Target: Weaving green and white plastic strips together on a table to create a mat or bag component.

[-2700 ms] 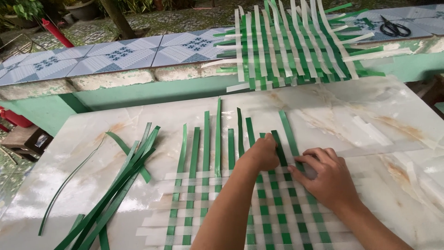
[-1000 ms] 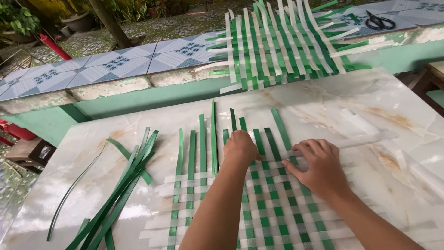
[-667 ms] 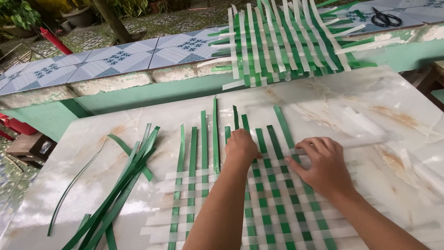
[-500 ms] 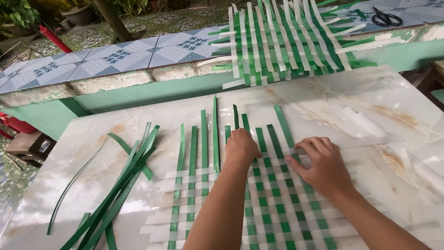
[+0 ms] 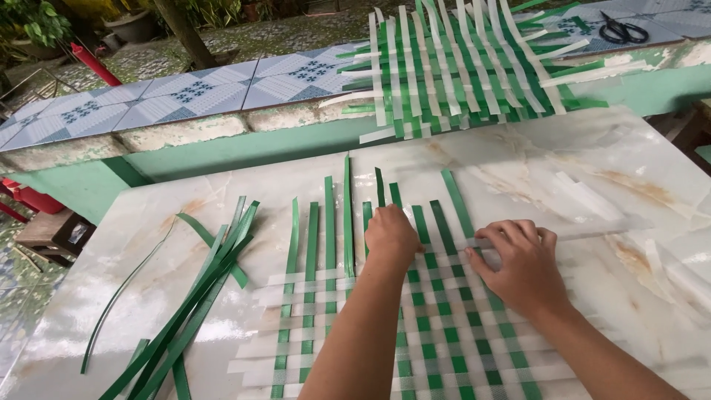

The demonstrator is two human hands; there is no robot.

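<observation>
Left of the mat (image 5: 444,326), spare strips (image 5: 200,289) lay untouched. Since a moment before, our left hand (image 5: 390,235) had stayed curled, pressing the mat's top edge; our right hand (image 5: 518,263), fingers together, had kept pushing a clear strip (image 5: 592,231) in.

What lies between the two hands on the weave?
In the head view, between left hand and right hand: two green strips of the woven mat, crossed by clear strips.
</observation>
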